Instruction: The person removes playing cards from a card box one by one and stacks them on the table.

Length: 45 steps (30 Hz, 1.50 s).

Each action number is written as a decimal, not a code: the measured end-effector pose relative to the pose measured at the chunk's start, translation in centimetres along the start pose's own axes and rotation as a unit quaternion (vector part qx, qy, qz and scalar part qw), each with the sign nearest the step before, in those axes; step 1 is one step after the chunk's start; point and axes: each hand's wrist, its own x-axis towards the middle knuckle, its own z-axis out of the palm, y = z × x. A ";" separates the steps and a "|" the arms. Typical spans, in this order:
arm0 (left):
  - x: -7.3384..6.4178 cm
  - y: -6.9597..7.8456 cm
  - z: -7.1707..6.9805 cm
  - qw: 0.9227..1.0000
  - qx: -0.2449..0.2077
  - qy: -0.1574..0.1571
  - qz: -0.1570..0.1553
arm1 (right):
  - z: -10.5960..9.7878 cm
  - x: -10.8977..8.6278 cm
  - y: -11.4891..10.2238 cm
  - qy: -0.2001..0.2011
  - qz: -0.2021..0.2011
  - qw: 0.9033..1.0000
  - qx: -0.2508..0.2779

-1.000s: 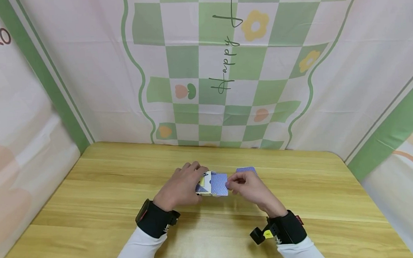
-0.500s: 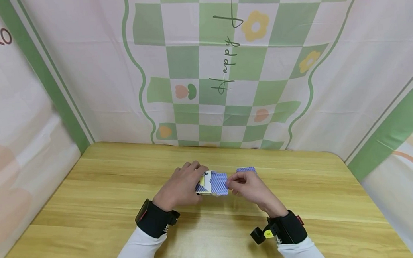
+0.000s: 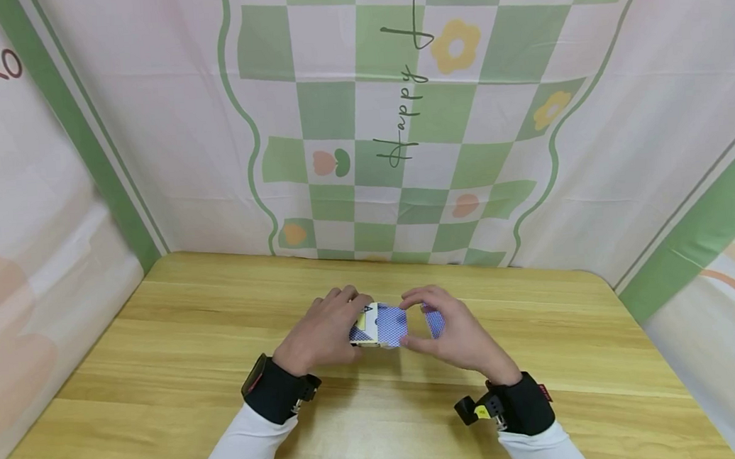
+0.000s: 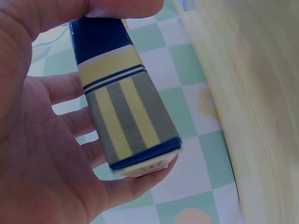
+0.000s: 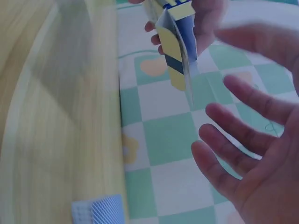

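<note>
In the head view my left hand [image 3: 323, 332] holds a playing card box [image 3: 366, 323] above the table. The left wrist view shows the thumb and fingers round its blue and cream striped side [image 4: 131, 107]. A thin blue-patterned piece [image 3: 391, 325] sticks out of the box's right end; I cannot tell if it is the lid flap or a card. Close to that end is my right hand [image 3: 461, 333], thumb and fingers spread. Nothing lies between them in the right wrist view, where a yellow side flap [image 5: 172, 70] also shows.
Blue-patterned playing cards [image 3: 435, 323] lie on the wooden table [image 3: 231, 296], partly hidden behind my right hand; the right wrist view shows the cards [image 5: 106, 210] near the table's edge. A green-and-white checked cloth [image 3: 385, 114] hangs behind the table.
My right hand's fingers, earlier bunched together at the end of the blue-patterned piece, have spread apart. The hand has shifted slightly right. The left hand and the box have hardly moved.
</note>
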 end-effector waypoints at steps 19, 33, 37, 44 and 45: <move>0.1 0.6 0.3 1.000 -0.003 -0.002 0.020 | 1.2 0.1 -0.7 -0.028 -0.022 0.997 -0.071; 0.0 0.2 0.2 1.000 -0.002 -0.002 0.009 | 0.3 -0.1 -0.4 -0.035 -0.017 0.995 -0.093; 0.0 0.1 0.1 1.000 -0.002 0.002 0.006 | -0.2 -0.2 -0.4 -0.041 -0.009 0.995 -0.091; -0.1 0.0 -0.1 1.000 0.001 0.004 0.001 | -0.9 -0.4 -0.3 -0.046 -0.008 0.995 -0.089; -0.1 0.0 -0.1 1.000 0.003 0.003 -0.001 | -0.9 -0.4 -0.3 -0.045 -0.007 0.995 -0.090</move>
